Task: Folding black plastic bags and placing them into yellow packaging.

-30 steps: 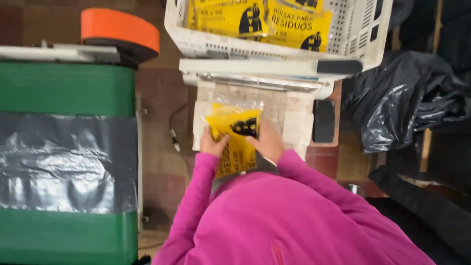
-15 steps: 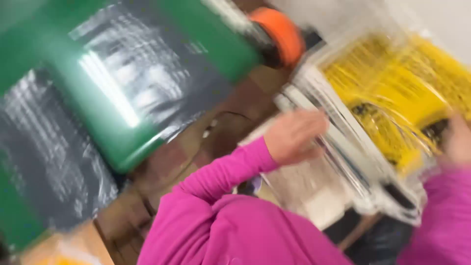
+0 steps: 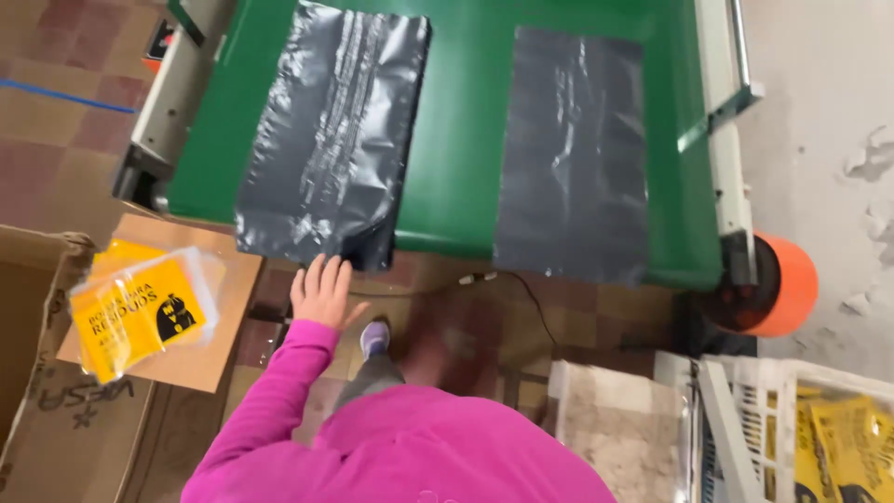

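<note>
Bright even light, slight motion blur

Dark grey plastic bag (image 3: pixel 331 140), glossy and wrinkled, spread flat on a green conveyor table (image 3: pixel 461 140), near edge drooping over the rim. Second bag (image 3: pixel 573 154), same grey, flat alongside, apparently apart from the first.

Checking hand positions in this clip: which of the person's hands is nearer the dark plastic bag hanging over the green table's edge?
Left. The left hand reaches up just below the dark plastic bag, fingertips almost at its lower edge. The right hand is out of view.
</note>
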